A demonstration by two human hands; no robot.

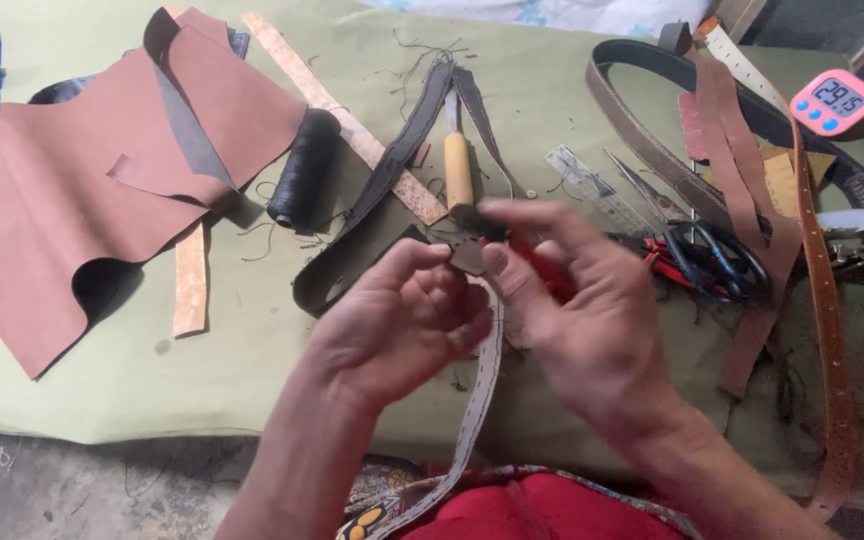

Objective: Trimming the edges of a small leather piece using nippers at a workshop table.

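- The left hand (407, 315), just left of the frame's centre, has its grip closed: thumb and fingers curl in and pinch the top end of a long, narrow grey leather strap with stitched edges (477, 400).
- The right hand (577, 300), just right of centre, pinches the same strap end with thumb and forefinger, the other fingers spread loosely; the fingertips of both hands meet at a small dark leather tip (469, 257).
- The strap runs from the hands down to the lower middle of the frame, over the edge of the green cloth-covered table (232, 370), toward the person's red garment (512, 510).
- Just above the hands lies a tool with a pale wooden handle (459, 170), beside a dark olive leather strap (372, 200) that slants across the centre.
- Left of that, a black spool of thread (302, 165) lies near a large sheet of reddish-brown leather (102, 190) in the upper left.
- At right, black-handled scissors and pliers (712, 250) lie among brown leather belts (742, 170).
- In the upper right corner stands a small pink digital timer (833, 101).
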